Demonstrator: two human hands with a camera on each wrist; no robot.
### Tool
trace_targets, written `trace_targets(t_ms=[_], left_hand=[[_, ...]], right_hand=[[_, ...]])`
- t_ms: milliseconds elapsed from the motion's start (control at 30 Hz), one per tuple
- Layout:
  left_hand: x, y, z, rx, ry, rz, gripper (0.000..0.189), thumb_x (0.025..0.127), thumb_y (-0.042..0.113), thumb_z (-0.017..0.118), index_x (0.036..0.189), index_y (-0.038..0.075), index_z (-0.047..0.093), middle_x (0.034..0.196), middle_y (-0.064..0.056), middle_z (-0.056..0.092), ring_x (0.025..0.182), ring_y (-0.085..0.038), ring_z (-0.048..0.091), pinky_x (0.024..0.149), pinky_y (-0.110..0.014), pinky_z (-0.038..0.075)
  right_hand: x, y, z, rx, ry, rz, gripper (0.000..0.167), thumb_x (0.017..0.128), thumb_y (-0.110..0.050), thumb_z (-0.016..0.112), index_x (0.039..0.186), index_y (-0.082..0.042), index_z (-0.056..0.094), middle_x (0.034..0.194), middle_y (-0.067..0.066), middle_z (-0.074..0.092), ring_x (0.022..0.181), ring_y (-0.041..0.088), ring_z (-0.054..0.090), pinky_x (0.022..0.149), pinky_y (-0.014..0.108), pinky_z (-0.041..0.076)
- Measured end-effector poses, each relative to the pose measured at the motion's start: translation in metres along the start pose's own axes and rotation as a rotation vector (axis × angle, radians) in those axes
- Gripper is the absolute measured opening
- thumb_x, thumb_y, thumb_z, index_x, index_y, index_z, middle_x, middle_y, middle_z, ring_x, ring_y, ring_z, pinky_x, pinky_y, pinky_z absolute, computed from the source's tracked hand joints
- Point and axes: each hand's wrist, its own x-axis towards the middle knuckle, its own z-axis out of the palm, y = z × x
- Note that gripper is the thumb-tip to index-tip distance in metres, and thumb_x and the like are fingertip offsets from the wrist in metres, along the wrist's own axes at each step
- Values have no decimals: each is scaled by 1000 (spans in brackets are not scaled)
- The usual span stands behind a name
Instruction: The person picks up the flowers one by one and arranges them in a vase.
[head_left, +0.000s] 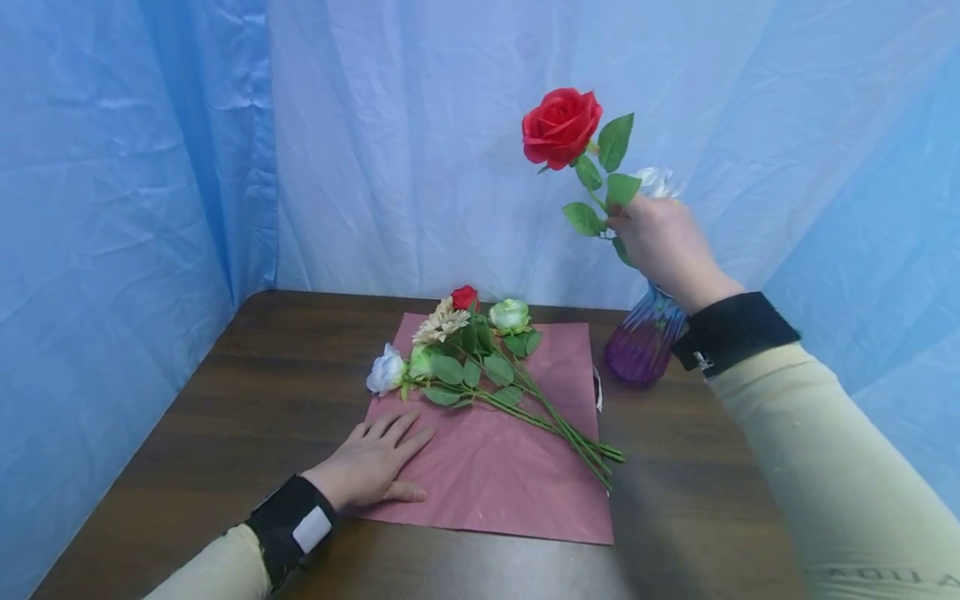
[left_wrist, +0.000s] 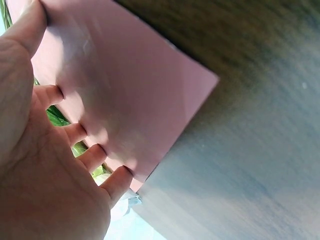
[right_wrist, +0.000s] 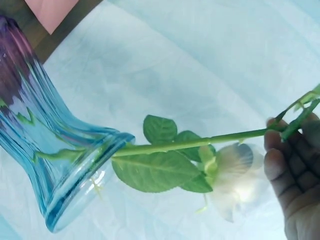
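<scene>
Up on the right, the right hand (head_left: pixel 667 246) pinches a red, full-petalled rose with green leaves (head_left: pixel 561 129) by its stem, holding the bloom high before the pale blue, creased fabric curtain (head_left: pixel 420 167). Below that wrist stands a ribbed glass vase, purple at the base and blue above (head_left: pixel 641 342), and here's the obstruction: hand and black wrist strap (head_left: pixel 738 329) cover much of its upper part, and a white flower (head_left: pixel 657 182) only peeks out behind the knuckles. Over to the left hand (head_left: pixel 371 458), fingers spread, palm down on a flat, dusty-pink sheet of paper (head_left: pixel 510 492) on the dark, wood-grained bench (head_left: pixel 697 483). Just beyond its fingertips lies a loose bunch of red, beige, pale green and bluish-white flowers (head_left: pixel 447 369), stems running past the sheet's right edge, near a thin white strip (head_left: pixel 597 389). Now the right wrist view gives what the head view hides: the vase's wide clear rim, the held green stem (right_wrist: pixel 215 139) reaching right to it, though I can't tell whether its end is inside. And the left wrist view adds the fingertips meeting the paper, with one of its corners lying beyond.
</scene>
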Motion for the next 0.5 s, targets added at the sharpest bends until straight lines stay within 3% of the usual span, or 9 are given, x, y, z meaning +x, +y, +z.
trace_targets(t_ms=[200, 433, 500], left_hand=[[-1, -1, 2, -4, -7, 0, 90, 91, 74, 54, 162, 25, 31, 169, -12, 22, 154, -40, 16, 114, -70, 24], [0, -2, 2, -13, -10, -1, 89, 91, 72, 56, 162, 24, 31, 169, -13, 21, 154, -40, 16, 113, -71, 24], [0, -2, 3, -14, -14, -2, 89, 91, 72, 56, 162, 24, 31, 169, -13, 21, 154, -40, 15, 113, -71, 24]], right_hand=[[0, -1, -3, 4, -18, 51, 10, 101, -9, 63, 108, -1, 63, 98, 22, 72, 88, 42, 68, 74, 54, 51], [4, 2, 2, -78, 9, -8, 11, 102, -12, 63, 105, -2, 59, 83, 19, 69, 65, 37, 62, 63, 50, 49], [4, 4, 3, -87, 4, -7, 11, 102, -11, 64, 104, -2, 58, 82, 20, 68, 66, 37, 62, 63, 51, 49]])
